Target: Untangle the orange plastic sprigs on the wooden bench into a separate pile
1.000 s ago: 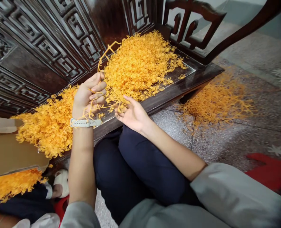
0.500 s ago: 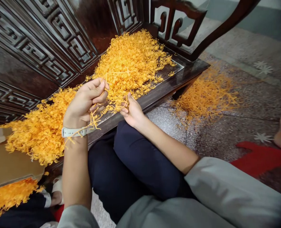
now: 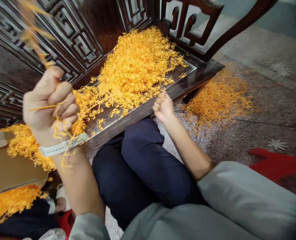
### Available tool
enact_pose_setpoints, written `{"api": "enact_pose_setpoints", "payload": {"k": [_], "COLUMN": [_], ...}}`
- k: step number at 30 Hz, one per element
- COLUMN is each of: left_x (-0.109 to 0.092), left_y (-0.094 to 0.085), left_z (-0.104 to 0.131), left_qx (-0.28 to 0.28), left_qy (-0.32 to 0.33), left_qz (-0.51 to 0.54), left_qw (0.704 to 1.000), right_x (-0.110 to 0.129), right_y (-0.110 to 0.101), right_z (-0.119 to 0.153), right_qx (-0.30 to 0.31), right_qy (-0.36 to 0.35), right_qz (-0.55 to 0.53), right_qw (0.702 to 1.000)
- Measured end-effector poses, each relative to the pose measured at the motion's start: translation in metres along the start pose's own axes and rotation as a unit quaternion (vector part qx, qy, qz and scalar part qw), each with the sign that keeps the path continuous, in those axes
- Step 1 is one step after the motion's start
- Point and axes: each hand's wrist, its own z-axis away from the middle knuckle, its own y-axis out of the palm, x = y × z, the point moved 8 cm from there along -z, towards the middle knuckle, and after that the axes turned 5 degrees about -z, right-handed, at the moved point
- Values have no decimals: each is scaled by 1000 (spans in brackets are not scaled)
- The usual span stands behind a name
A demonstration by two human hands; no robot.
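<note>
My left hand, with a pale watch strap at the wrist, is raised and closed around thin orange plastic strands. Some strands dangle over the wrist; above the fist a blurred orange branched strip sticks up. Near the front edge of the dark wooden bench, my right hand is curled into a loose fist; whatever it may hold is hidden. Beyond the hands, a big heap of small yellow-orange claw-shaped plastic pieces covers the bench seat.
Thin orange sticks lie piled on the speckled floor to the right. A carved backrest and a curved armrest border the bench. At lower left are a cardboard box, more orange pieces and another person's leg.
My left hand has moved left and up, lifting the orange strands. My right hand has moved right, away from the left, and its fingers have curled in.
</note>
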Motion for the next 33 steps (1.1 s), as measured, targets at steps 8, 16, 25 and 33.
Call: {"api": "enact_pose_setpoints", "payload": {"k": [8, 16, 25, 33], "left_x": [49, 76, 92, 96], "left_y": [9, 33, 26, 30], "left_z": [-14, -22, -22, -23], "left_qx": [99, 155, 71, 99], "left_qy": [-88, -181, -257, -218], "left_qz": [144, 94, 74, 30], "left_qw": [981, 967, 961, 970], "right_x": [6, -43, -11, 5], "right_y": [28, 98, 91, 75], "right_z": [16, 50, 50, 36], "right_qx": [117, 335, 394, 315], "right_qy": [12, 213, 69, -51], "right_qz": [49, 53, 152, 136], "right_qw": [992, 916, 904, 938]}}
